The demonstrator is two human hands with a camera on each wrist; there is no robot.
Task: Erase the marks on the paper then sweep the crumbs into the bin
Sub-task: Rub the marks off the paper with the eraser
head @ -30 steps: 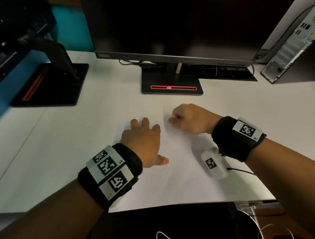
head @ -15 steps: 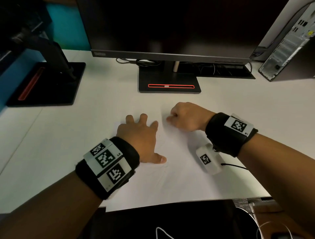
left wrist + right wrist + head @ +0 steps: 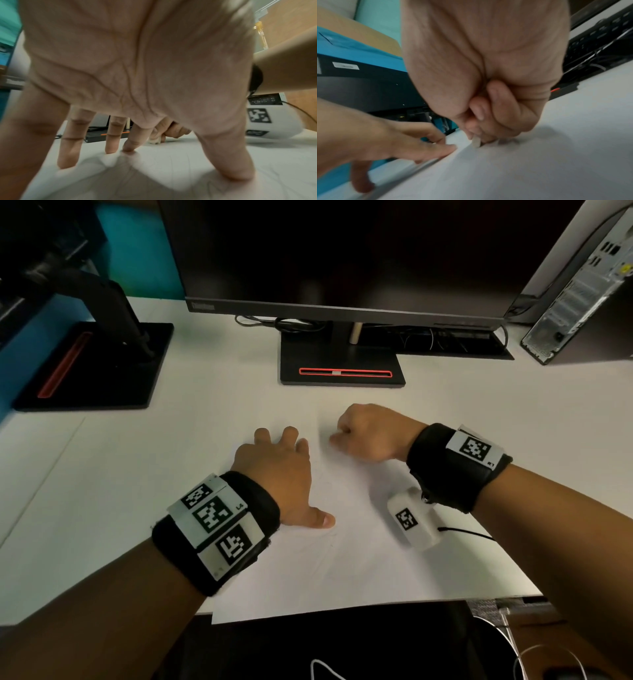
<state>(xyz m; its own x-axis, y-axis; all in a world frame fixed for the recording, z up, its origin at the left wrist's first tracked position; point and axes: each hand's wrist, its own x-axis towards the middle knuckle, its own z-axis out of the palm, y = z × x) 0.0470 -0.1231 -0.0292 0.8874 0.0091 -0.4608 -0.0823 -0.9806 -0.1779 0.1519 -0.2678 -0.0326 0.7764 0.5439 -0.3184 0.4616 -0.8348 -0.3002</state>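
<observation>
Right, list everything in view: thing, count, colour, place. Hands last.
paper: one, white, near desk edge, faint marks on it
eraser: one, whitish, tip on the paper
desk: one, white
monitor: one, black, centre back, on a stand with a red slot
second stand: one, black, back left
computer tower: one, grey, back right
cables: several, black, behind the monitor stand
left hand: fingers spread, pressing the paper
right hand: pinches the eraser

Bare desk [image 3: 462,412] lies right of the paper [image 3: 359,559]; a monitor stand [image 3: 342,369] blocks the far side.
</observation>
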